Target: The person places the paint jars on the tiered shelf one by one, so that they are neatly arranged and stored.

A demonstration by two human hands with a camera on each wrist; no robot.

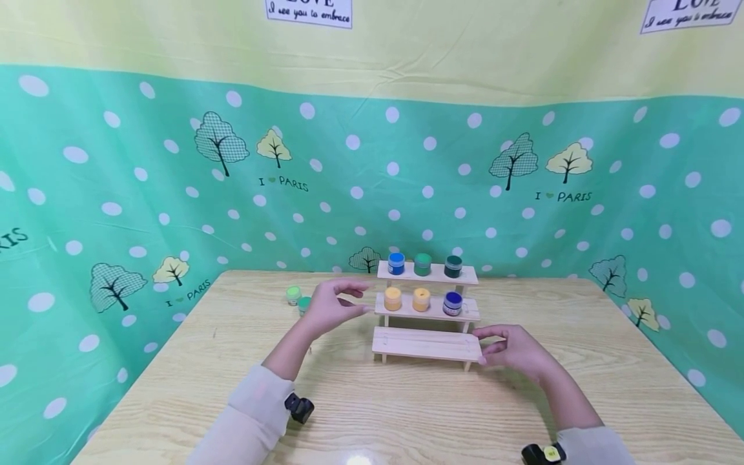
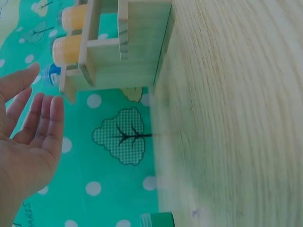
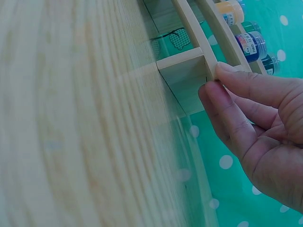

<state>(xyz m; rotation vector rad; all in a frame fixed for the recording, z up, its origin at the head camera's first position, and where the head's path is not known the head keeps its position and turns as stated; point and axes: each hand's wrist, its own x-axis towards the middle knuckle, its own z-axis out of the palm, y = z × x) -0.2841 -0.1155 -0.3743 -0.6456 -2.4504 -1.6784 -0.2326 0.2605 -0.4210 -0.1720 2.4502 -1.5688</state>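
Note:
A three-tier wooden display rack [image 1: 427, 343] stands on the table. Its top tier carries a blue paint jar [image 1: 396, 263], a green jar [image 1: 422, 264] and a dark green jar [image 1: 453, 266]. On the middle tier sit two yellow-orange jars [image 1: 392, 298] and a dark blue jar [image 1: 452, 303]; the bottom tier is bare. My right hand [image 1: 514, 352] pinches the right end of the bottom board [image 3: 208, 61] between thumb and fingers. Left of the rack, my left hand [image 1: 334, 307] hovers with loosely extended fingers, apart from the rack in the left wrist view and holding nothing.
A light green jar [image 1: 294, 295] and a green jar [image 1: 303, 305] stand on the wood-grain table [image 1: 407, 413] behind my left hand, the second partly hidden by it. A patterned green and yellow curtain [image 1: 372, 148] hangs along the table's back and sides.

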